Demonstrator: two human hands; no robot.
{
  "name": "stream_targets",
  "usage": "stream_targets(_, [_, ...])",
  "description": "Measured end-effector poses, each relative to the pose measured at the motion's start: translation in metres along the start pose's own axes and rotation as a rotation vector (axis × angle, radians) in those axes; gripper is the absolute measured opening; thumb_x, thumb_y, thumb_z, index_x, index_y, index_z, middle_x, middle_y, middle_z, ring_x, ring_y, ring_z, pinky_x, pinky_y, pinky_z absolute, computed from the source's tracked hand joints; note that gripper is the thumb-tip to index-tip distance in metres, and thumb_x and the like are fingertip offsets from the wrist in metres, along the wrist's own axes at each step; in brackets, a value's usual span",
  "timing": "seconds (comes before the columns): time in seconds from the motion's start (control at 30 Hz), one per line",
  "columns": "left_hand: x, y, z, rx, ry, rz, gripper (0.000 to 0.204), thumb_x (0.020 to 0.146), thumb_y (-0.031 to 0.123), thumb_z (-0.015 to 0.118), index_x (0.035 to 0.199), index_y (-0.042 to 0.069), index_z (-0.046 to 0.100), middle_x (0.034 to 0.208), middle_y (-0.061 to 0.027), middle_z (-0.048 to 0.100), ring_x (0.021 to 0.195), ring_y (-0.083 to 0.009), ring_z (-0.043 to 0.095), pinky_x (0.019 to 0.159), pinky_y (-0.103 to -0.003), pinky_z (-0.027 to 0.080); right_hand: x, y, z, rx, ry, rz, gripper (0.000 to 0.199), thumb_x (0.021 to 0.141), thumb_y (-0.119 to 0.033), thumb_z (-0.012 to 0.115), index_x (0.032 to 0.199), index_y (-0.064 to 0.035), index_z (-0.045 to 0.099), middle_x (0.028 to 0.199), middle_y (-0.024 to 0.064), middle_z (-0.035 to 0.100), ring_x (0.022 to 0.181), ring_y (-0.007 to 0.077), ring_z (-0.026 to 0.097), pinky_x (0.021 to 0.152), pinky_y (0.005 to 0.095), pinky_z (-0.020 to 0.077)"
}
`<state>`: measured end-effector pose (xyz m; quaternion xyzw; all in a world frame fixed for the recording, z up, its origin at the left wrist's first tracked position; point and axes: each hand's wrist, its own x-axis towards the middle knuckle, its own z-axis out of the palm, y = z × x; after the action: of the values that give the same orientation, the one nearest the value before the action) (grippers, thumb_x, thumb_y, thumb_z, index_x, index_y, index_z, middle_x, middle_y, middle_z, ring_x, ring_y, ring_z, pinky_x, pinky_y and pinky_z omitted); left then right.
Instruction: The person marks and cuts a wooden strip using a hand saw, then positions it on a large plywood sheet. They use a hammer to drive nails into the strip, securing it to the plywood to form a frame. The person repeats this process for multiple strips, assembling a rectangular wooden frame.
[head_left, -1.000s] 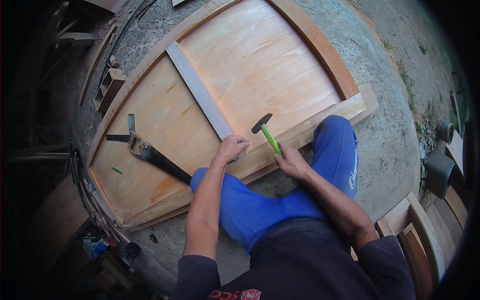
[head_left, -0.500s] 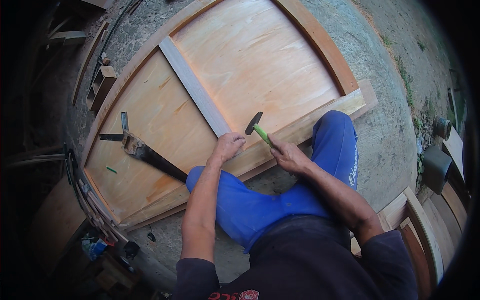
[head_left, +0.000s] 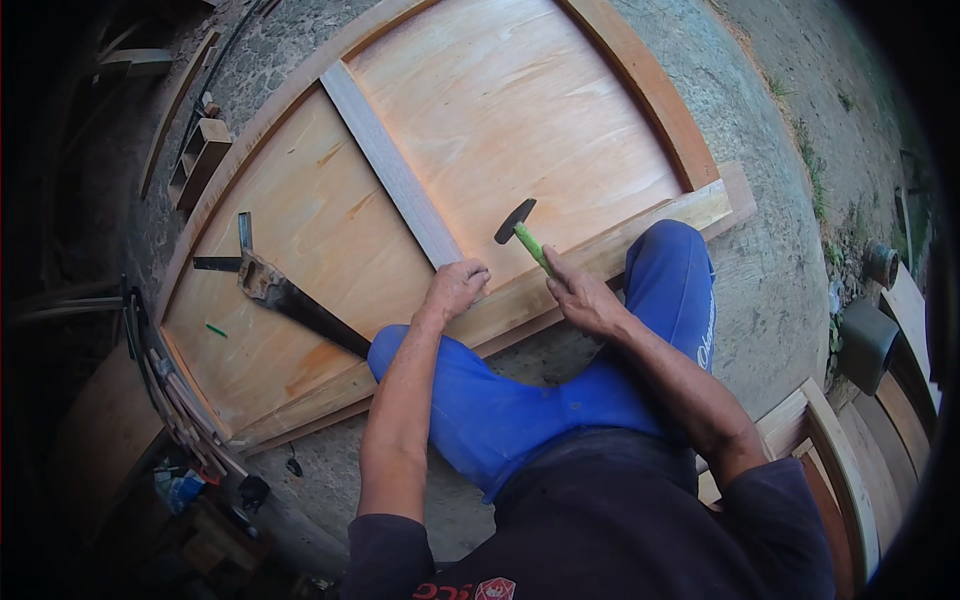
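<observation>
My right hand (head_left: 588, 299) is wrapped round the green handle of a hammer (head_left: 517, 222), its dark head raised above the plywood panel (head_left: 520, 110). At the near end of a pale wooden crossbar (head_left: 395, 165), my left hand (head_left: 457, 289) rests with its fingers pinched together. Whatever those fingers hold, perhaps something small, is too tiny to make out. The crossbar spans the panel between its long frame rails, and the near rail (head_left: 540, 295) runs just in front of my knees.
On the panel's left part lie a handsaw (head_left: 310, 312), a metal try square (head_left: 224, 262) and a small green stick (head_left: 215, 330). A wooden box (head_left: 200, 160) stands beyond the far rail. Wood strips (head_left: 180, 400) lean at left; a wooden frame (head_left: 840, 470) stands at lower right.
The hammer has lifted slightly, moving up and to the right with my right hand. My left hand stays at the crossbar's end, its fingers still pinched.
</observation>
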<state>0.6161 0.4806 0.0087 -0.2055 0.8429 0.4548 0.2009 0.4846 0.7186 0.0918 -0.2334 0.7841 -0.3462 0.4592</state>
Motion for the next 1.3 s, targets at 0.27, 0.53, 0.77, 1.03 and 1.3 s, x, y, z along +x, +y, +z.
stream_targets(0.27, [0.003,0.008,-0.003,0.159,-0.029,0.041,0.019,0.093,0.021,0.062,0.103,0.006,0.07,0.088,-0.0165,0.072,0.082,-0.0329,0.07,0.075,-0.04,0.054,-0.005,0.012,0.011,0.035,-0.092,-0.03,0.056,0.1,-0.017,0.049,0.152,-0.0087,0.032,0.112,0.0328,0.064,0.107,0.0491,0.061,0.091,0.0527,0.0469])
stream_targets(0.53, [0.001,0.012,-0.006,0.151,-0.018,0.036,0.022,0.092,0.022,0.064,0.106,0.007,0.074,0.093,-0.0174,0.073,0.088,-0.0325,0.072,0.077,-0.039,0.055,-0.005,0.007,0.004,0.024,-0.101,-0.029,0.056,0.1,-0.018,0.05,0.152,-0.0075,0.033,0.111,0.0331,0.064,0.107,0.0491,0.061,0.091,0.0532,0.0469])
stream_targets(0.77, [0.0,0.008,-0.004,0.106,-0.013,0.039,0.022,0.092,0.022,0.063,0.103,0.006,0.074,0.086,-0.018,0.072,0.079,-0.0303,0.071,0.073,-0.038,0.054,0.002,0.011,0.003,0.008,-0.127,-0.071,0.055,0.099,-0.018,0.05,0.151,-0.0058,0.034,0.108,0.0333,0.064,0.106,0.0475,0.063,0.089,0.0519,0.0477])
stream_targets(1.03, [0.003,0.014,-0.007,0.123,-0.053,-0.006,0.023,0.092,0.023,0.063,0.101,0.005,0.074,0.09,-0.018,0.072,0.082,-0.0301,0.072,0.075,-0.039,0.055,0.008,0.029,0.005,-0.037,-0.098,-0.149,0.058,0.1,-0.022,0.051,0.153,-0.0067,0.033,0.102,0.0321,0.065,0.101,0.0468,0.064,0.087,0.0506,0.0483])
stream_targets(1.3, [0.001,0.017,-0.006,0.139,-0.057,-0.063,0.025,0.091,0.025,0.064,0.1,0.005,0.074,0.09,-0.0162,0.074,0.083,-0.0301,0.072,0.076,-0.038,0.056,0.011,0.02,0.001,-0.062,-0.114,-0.084,0.057,0.099,-0.022,0.053,0.152,-0.0078,0.036,0.11,0.0293,0.067,0.106,0.0442,0.064,0.091,0.0482,0.0493])
